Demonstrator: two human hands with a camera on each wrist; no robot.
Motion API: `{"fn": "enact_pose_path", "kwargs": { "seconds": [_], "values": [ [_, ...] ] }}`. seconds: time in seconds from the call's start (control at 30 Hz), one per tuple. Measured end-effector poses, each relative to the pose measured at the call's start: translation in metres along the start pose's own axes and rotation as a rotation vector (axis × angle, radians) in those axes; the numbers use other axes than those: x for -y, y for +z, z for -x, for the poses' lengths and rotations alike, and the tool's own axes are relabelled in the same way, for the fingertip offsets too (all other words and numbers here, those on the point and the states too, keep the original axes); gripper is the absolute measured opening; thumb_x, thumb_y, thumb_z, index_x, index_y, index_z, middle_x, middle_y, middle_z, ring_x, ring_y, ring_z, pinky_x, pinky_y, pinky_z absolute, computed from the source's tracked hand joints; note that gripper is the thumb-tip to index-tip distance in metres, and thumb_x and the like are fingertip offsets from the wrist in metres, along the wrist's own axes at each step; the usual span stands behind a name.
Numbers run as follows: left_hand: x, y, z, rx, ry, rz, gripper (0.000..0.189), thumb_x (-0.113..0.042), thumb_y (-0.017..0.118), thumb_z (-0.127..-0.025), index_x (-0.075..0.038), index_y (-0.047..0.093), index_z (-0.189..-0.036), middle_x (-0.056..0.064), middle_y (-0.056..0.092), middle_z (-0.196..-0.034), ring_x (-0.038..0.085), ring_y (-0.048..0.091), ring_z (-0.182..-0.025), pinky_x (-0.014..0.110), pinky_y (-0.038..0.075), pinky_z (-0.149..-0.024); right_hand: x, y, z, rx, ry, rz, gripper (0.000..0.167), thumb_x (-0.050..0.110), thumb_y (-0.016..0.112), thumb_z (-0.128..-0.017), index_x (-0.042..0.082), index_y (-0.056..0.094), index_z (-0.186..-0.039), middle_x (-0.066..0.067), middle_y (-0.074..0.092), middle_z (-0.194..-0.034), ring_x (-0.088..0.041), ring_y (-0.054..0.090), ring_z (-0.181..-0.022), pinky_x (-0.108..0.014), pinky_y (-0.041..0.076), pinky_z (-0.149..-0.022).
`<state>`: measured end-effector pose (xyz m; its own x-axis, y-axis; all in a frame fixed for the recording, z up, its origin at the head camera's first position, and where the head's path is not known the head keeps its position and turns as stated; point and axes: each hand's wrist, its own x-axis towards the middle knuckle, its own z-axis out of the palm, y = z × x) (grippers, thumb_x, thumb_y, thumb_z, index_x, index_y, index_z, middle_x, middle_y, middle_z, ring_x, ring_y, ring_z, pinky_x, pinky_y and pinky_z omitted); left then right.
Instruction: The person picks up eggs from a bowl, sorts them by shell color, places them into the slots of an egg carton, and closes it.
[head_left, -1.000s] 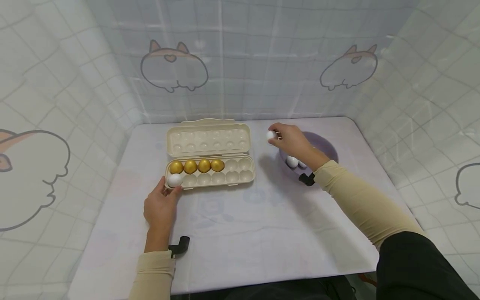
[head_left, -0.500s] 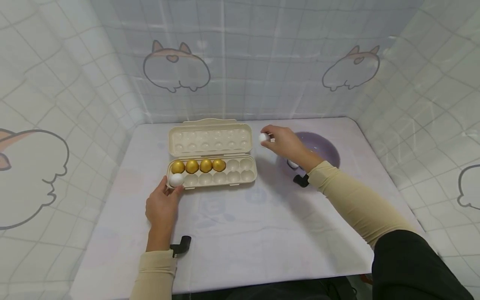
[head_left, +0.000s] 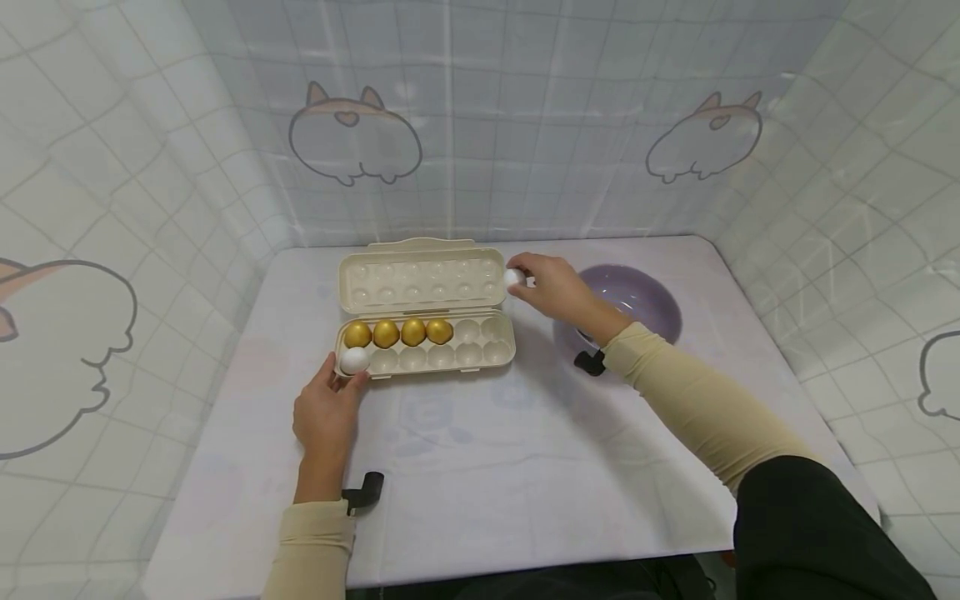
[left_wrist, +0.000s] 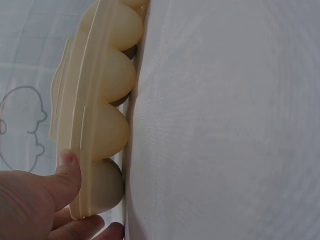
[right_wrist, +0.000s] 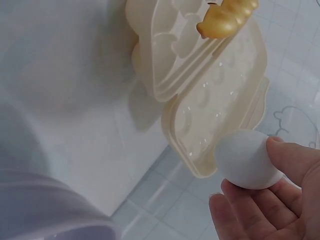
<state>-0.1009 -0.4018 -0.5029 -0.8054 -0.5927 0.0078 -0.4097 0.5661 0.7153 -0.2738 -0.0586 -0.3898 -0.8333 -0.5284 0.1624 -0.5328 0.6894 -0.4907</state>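
Note:
A cream plastic egg carton lies with its lid folded back. Several golden eggs fill part of its back row, and one white egg sits in the front row's left cup. My left hand grips the carton's left front corner; in the left wrist view the thumb presses on the rim with fingers round the end. Between thumb and fingers, my right hand pinches another white egg, held up beside the lid's right edge.
A purple bowl stands right of the carton, partly hidden behind my right forearm. White cloth covers the table. Tile-patterned curtains with dog drawings enclose the back and both sides.
My right hand has carried the white egg leftward from over the bowl to the lid's right edge. The left hand keeps its grip on the carton.

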Motion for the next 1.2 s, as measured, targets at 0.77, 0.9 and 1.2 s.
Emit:
{"fn": "enact_pose_path", "kwargs": {
  "seconds": [0.77,0.9,1.2],
  "values": [
    [-0.001,0.0,0.001,0.002,0.001,0.017,0.076,-0.041,0.079,-0.095,-0.023,0.045,-0.161,0.013,0.067,-0.142,0.039,0.058,-0.142,0.064,0.044,-0.111,0.022,0.024,-0.014,0.006,-0.119,0.011,0.039,0.019,0.074,-0.1,0.006,0.068,-0.136,-0.009,0.076,-0.127,-0.024,0.072,-0.114,-0.04,0.059,-0.099],
    [0.0,0.0,0.0,0.008,-0.007,0.013,0.076,-0.041,0.078,-0.096,-0.023,0.044,-0.162,0.012,0.068,-0.142,0.038,0.058,-0.142,0.063,0.044,-0.112,0.026,0.03,-0.016,0.02,-0.127,0.014,0.038,0.019,0.075,-0.099,0.007,0.068,-0.135,-0.008,0.075,-0.126,-0.023,0.071,-0.11,-0.04,0.058,-0.097],
    [0.001,0.0,0.0,0.0,0.002,0.006,0.077,-0.04,0.079,-0.095,-0.022,0.045,-0.161,0.013,0.068,-0.142,0.037,0.06,-0.141,0.063,0.045,-0.112,0.039,0.04,-0.021,0.056,-0.127,-0.005,0.039,0.02,0.075,-0.1,0.008,0.067,-0.137,-0.007,0.075,-0.129,-0.023,0.07,-0.11,-0.04,0.057,-0.097]
  ]
}}
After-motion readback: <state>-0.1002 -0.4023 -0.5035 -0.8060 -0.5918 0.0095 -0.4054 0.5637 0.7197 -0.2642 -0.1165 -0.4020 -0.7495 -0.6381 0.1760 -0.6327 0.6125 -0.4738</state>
